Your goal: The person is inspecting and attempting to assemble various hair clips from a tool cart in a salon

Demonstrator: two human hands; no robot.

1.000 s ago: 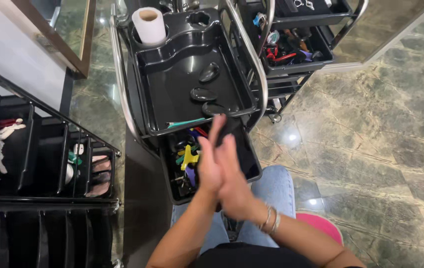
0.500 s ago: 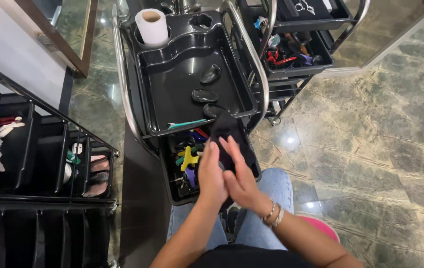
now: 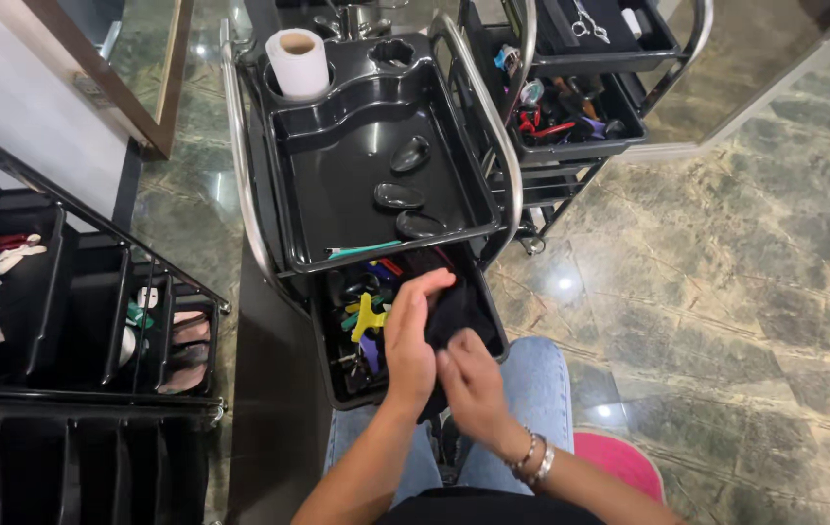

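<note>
Both our hands grip black cloth (image 3: 456, 309) over open drawer (image 3: 337, 374): left hand (image 3: 411, 335), right hand (image 3: 473, 384) fingers curled on it; cloth's long axis indiscernible; bare floor (image 3: 706, 292) at right.

Hair salon, by the gear. Black plastic salon trolley (image 3: 269, 194) with chrome rails, moulded top tray (image 3: 337, 185), pulled-out drawer (image 3: 337, 374) full of coloured hair clips (image 3: 368, 316). Paper roll (image 3: 298, 63) stands in a tray well. Second trolley (image 3: 629, 117) behind holds scissors (image 3: 585, 19), combs and clips. More black compartment racks (image 3: 65, 311) on the left. Polished green marble floor (image 3: 726, 292).
</note>
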